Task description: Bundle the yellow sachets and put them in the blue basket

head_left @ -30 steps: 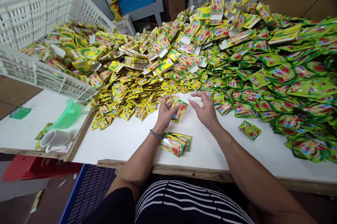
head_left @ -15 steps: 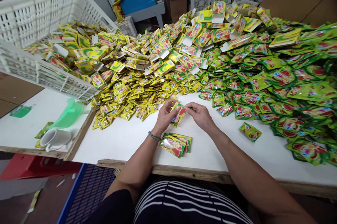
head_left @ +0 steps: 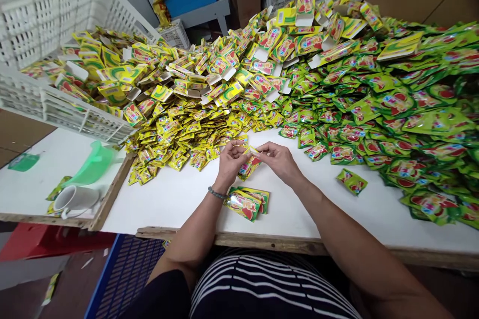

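Observation:
My left hand (head_left: 227,161) and my right hand (head_left: 279,160) meet over the white table (head_left: 175,199), both pinching one green and yellow packet (head_left: 248,165) with a red picture on it. The packet hangs between my fingertips just above the table. A small stack of like packets (head_left: 247,202) lies near the table's front edge, below my left wrist. Behind my hands spreads a heap of small yellow sachets (head_left: 179,129), and flat yellow cartons (head_left: 209,74) lie beyond it. A large pile of green pouches (head_left: 392,104) covers the right side.
A white plastic crate (head_left: 48,34) tipped on its side holds more cartons at the left. A white mug (head_left: 75,199) and a green scoop (head_left: 92,164) lie on a lower board. One loose green pouch (head_left: 352,181) lies at my right. White crates are stacked at the back.
My right hand, open and apart a second ago, has come in and taken hold of the packet that my left hand held. Both hands now grip it together.

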Available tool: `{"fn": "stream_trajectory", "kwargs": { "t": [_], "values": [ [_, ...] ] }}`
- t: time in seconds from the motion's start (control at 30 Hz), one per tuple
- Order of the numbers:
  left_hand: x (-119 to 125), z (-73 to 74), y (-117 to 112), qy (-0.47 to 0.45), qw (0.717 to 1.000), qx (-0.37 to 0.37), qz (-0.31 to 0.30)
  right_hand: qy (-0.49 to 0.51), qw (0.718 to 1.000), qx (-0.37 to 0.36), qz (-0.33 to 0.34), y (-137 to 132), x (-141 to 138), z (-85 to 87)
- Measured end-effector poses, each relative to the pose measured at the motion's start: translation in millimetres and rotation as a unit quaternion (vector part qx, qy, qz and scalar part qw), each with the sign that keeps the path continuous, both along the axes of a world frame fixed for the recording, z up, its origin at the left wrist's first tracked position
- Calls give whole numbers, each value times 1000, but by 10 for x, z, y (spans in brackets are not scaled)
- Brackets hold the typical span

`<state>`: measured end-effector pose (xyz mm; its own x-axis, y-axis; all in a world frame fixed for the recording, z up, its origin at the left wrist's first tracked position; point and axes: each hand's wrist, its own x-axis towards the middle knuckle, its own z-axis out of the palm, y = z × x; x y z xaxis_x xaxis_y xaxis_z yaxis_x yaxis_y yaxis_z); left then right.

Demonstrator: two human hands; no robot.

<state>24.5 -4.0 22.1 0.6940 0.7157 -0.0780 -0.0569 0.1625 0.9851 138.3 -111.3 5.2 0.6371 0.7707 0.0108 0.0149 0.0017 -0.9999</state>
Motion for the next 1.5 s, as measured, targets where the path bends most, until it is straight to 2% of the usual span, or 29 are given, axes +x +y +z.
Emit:
{"fn": "stream_trajectory", "kwargs": {
  "t": [0.1, 0.2, 0.3, 0.4, 0.5, 0.57, 0.73, 0.9, 0.97, 1.0, 1.03, 1.07, 1.1, 1.17, 1.23, 1.3, 1.33, 1.4, 1.5],
  "values": [
    [9, 3, -2, 11, 1000, -6, -21, 110, 993, 32, -13, 6, 40, -37],
    [13, 16, -3, 11, 999, -3, -33, 117, 992, 35, -12, -18, 72, -21],
    [2, 23, 0, 2, 999, -6, -32, 69, 997, 19, 17, -53, 69, 19],
    [-20, 18, 6, -3, 1000, -20, -24, -40, 999, 30, 9, -82, 17, 45],
    [-46, 22, 1, -5, 999, -44, -19, -190, 980, 55, -32, -91, -72, 47],
    [-56, 40, -10, -11, 998, -65, -10, -246, 966, 63, -49, -88, -122, 40],
    [-30, 86, -26, -21, 994, -104, 24, -165, 983, 67, -33, -85, -180, 31],
    [-46, 154, -7, -25, 996, -77, 43, -268, 959, 71, -63, -79, -199, 71],
    [-97, 235, -3, 6, 999, -47, -4, -293, 953, 55, -57, -72, -93, 51],
    [-128, 285, -8, 35, 997, -19, -58, -312, 947, 33, -73, -72, -2, 24],
    [-160, 335, -22, 72, 988, 18, -135, -337, 936, 0, -100, -76, 107, -15],
    [-190, 379, -46, 111, 966, 68, -221, -366, 920, -41, -132, -84, 228, -66],
    [-218, 414, -83, 147, 932, 132, -304, -392, 902, -88, -159, -97, 350, -125],
    [-265, 438, -191, 196, 838, 275, -429, -432, 868, -180, -169, -126, 556, -255],
    [-314, 407, -316, 219, 747, 397, -486, -464, 840, -245, -138, -143, 665, -371],
    [-389, 355, -404, 244, 688, 466, -500, -486, 826, -268, -98, -137, 662, -440],
    [-445, 336, -419, 261, 672, 484, -496, -488, 828, -266, -80, -126, 627, -452],
    [-601, 331, -374, 301, 661, 492, -480, -474, 843, -252, -37, -98, 518, -435],
    [-928, 415, -136, 368, 683, 451, -441, -430, 871, -232, 56, -71, 348, -359]
  ]
}}
